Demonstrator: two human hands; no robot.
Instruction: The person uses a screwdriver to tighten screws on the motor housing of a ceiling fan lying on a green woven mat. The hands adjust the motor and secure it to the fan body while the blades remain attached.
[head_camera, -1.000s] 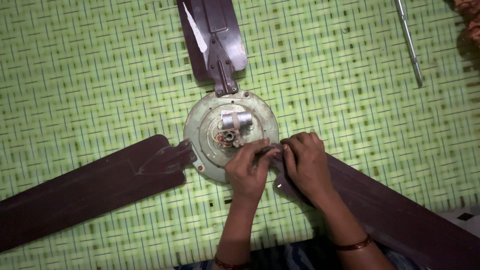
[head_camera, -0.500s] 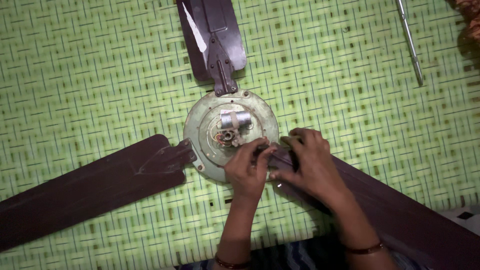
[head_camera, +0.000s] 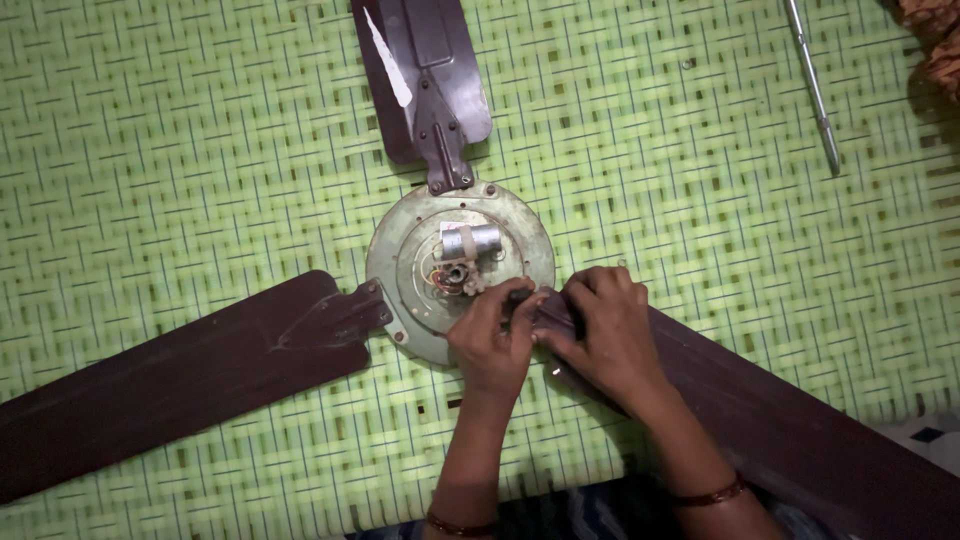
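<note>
- Head view looks straight down on a green woven mat (head_camera: 180, 150), and on it lies a ceiling fan spread flat: I count three dark brown blades around a round greenish motor housing (head_camera: 520, 225).
- Largest of these, the left blade (head_camera: 170, 385), is joined to the housing by its bracket; the top blade (head_camera: 420, 70) likewise, and it bears a white scrape mark.
- My right hand (head_camera: 605, 335) lies pressed flat on the root of the right blade (head_camera: 800, 440), just at the housing rim, fingers together.
- My left hand (head_camera: 495, 345) is pinched on something small at that same joint; I cannot tell what it grips.
- I judge the work in hand to be this blade's fastening at the rim; the next move calls for steady pressure on the blade while the pinched fingers turn.
- A silver cylinder (head_camera: 470, 240) sits in the housing's middle, wires beside it.
- A thin metal rod (head_camera: 812, 85) lies well apart, top right.
- No packages, labels or signs show.
</note>
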